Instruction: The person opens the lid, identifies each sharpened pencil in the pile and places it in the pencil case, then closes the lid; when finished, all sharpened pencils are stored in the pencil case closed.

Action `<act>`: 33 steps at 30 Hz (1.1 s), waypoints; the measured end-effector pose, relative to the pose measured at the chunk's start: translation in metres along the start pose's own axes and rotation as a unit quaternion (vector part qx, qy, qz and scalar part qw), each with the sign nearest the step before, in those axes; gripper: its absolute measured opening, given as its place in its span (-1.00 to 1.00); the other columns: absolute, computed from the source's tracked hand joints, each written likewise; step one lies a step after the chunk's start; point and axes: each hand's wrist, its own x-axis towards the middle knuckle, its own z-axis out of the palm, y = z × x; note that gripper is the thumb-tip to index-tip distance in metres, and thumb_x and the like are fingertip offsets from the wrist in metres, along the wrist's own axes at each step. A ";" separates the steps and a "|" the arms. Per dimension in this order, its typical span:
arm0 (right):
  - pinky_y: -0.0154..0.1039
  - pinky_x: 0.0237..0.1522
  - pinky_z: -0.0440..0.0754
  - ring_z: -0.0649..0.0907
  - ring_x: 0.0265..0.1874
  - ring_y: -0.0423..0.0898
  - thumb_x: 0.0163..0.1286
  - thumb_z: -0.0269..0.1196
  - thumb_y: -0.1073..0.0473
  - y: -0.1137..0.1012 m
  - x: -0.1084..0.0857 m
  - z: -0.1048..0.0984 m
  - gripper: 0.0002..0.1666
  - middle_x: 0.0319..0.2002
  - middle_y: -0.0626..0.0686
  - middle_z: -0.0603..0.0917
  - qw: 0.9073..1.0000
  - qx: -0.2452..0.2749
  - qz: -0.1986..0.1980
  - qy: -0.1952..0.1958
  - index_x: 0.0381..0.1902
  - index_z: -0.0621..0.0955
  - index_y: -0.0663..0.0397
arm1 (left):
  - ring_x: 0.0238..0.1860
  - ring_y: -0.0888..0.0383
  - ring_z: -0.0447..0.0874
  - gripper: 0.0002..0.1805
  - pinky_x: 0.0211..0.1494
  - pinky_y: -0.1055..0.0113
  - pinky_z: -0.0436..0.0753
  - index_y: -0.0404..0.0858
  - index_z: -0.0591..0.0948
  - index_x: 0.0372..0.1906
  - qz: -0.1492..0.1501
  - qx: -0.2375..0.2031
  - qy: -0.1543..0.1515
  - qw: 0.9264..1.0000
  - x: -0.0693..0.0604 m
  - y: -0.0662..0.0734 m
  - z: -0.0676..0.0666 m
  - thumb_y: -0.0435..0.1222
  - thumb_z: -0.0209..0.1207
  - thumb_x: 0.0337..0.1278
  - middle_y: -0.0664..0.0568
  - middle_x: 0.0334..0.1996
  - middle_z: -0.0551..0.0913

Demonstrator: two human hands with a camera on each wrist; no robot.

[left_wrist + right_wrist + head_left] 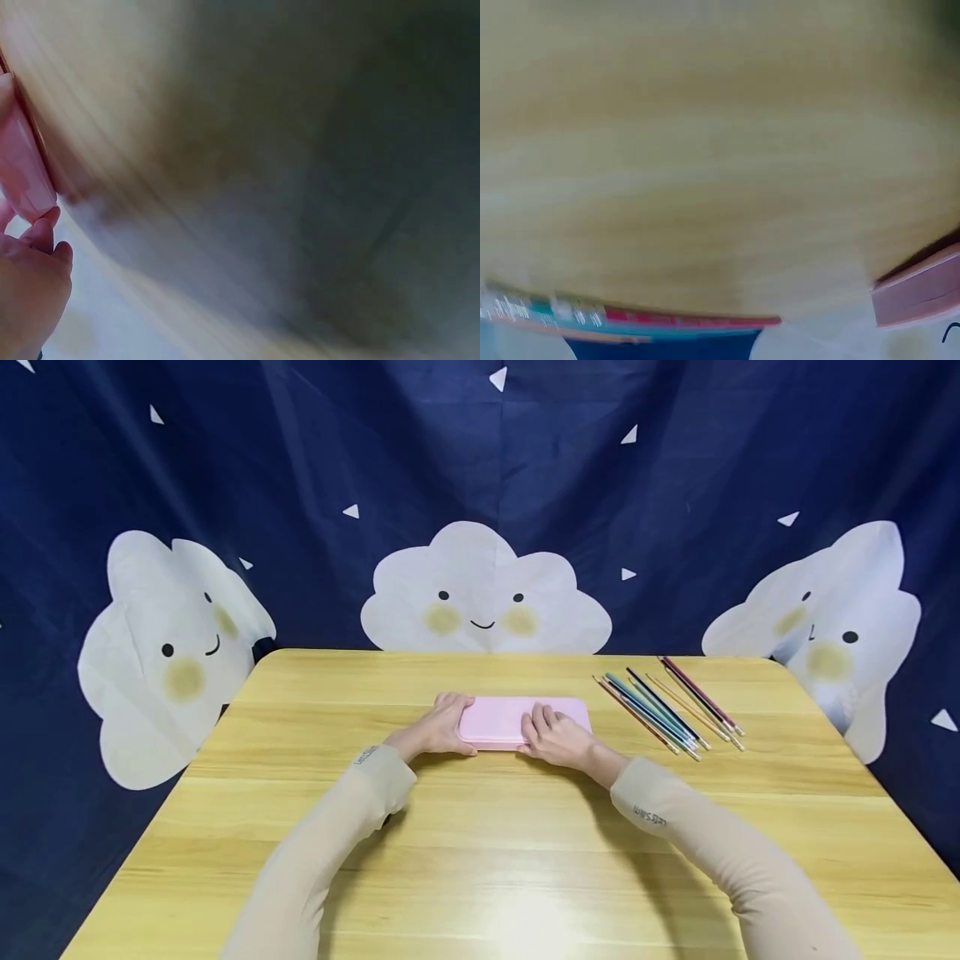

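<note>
A pink pencil case [498,714] lies flat on the wooden table, its lid down. My left hand [442,727] grips its left end, fingers at the far corner and thumb at the near one. The right hand [557,737] has curled fingers over the top and holds the near edge, right of the middle. At the left border of the left wrist view, part of the case [22,165] shows between fingers. One end of the case [922,291] also appears low in the right wrist view; the right hand is out of that picture.
Several colored pencils [648,710] lie loosely together to the right of the case, slanting across the tabletop [480,835]. Behind the far table edge hangs a dark blue curtain [480,460] with white smiling clouds.
</note>
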 end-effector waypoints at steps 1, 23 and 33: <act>-0.29 -0.59 0.59 0.60 -0.47 0.02 0.47 -0.38 -0.15 0.000 0.000 -0.001 -0.30 -0.39 0.24 0.59 1.000 0.013 0.012 -0.007 -0.30 0.51 0.30 | 0.16 -0.12 0.15 -0.04 0.26 0.08 0.26 -0.44 0.23 0.22 -0.001 0.001 0.000 1.000 0.000 0.000 0.000 -0.11 0.42 -0.34 -0.27 0.15 0.29; -0.23 -0.46 0.64 0.62 -0.40 0.09 0.50 -0.53 -0.03 0.001 -0.003 0.001 -0.30 -0.30 0.30 0.58 0.999 0.033 -0.022 0.015 -0.26 0.47 0.30 | 0.16 -0.14 0.18 -0.05 0.27 0.06 0.25 -0.45 0.24 0.22 0.007 -0.006 0.000 1.000 -0.003 0.003 0.000 -0.14 0.43 -0.33 -0.28 0.15 0.30; -0.21 -0.38 0.65 0.62 -0.25 0.09 0.28 0.02 -0.24 0.005 -0.003 -0.003 -0.36 -0.17 0.27 0.60 0.994 0.101 0.019 -0.037 -0.15 0.50 0.30 | 0.18 -0.12 0.19 -0.03 0.28 0.06 0.25 -0.41 0.25 0.24 -0.015 0.014 -0.015 1.000 0.000 0.004 -0.005 -0.11 0.44 -0.35 -0.26 0.19 0.30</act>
